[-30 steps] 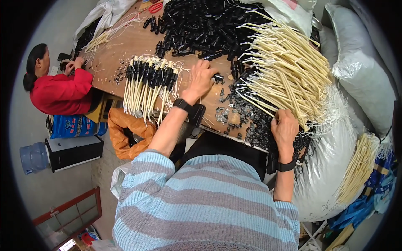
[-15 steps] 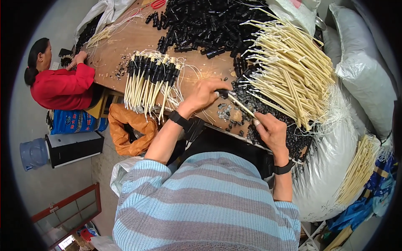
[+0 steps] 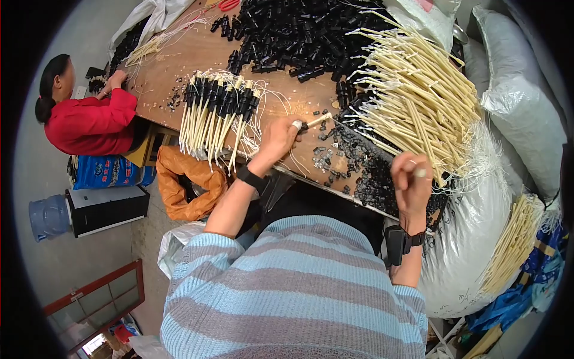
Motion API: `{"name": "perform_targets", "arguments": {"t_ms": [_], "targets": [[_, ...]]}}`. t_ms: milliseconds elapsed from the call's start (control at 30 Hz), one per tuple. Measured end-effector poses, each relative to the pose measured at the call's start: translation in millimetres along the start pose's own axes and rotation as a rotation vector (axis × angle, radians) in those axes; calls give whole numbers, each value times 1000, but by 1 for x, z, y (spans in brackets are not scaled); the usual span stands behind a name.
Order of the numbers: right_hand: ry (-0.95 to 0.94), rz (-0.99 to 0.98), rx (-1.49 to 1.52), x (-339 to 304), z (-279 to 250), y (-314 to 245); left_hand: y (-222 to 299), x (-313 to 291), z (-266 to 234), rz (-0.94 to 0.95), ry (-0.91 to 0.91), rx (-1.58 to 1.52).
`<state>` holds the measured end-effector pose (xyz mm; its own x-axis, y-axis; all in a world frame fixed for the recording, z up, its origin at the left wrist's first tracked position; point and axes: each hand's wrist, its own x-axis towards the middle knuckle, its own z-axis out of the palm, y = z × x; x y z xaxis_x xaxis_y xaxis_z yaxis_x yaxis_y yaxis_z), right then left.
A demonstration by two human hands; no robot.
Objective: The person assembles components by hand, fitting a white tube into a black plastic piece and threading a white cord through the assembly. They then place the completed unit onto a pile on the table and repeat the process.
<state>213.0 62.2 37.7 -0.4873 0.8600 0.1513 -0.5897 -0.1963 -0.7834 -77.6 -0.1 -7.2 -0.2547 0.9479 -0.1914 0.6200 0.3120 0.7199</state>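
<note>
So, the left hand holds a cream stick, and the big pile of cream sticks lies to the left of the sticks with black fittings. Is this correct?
Not quite: the big pile of cream sticks lies to the right of the sticks with black fittings, as the head view shows. The left hand does hold a cream stick.

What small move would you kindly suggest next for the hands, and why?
Perhaps bring the right hand to the free end of the cream tube: the left hand holds it with that end sticking out, and the right hand is apart.
</note>
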Motion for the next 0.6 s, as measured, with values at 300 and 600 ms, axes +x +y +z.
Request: {"name": "perform_targets", "arguments": {"t_ms": [300, 600], "targets": [[-144, -113, -1528, -5, 25, 30, 21, -1, 38, -3, -113, -597], [160, 322, -886, -4, 14, 33, 57, -17, 37, 584, -94, -326]]}}
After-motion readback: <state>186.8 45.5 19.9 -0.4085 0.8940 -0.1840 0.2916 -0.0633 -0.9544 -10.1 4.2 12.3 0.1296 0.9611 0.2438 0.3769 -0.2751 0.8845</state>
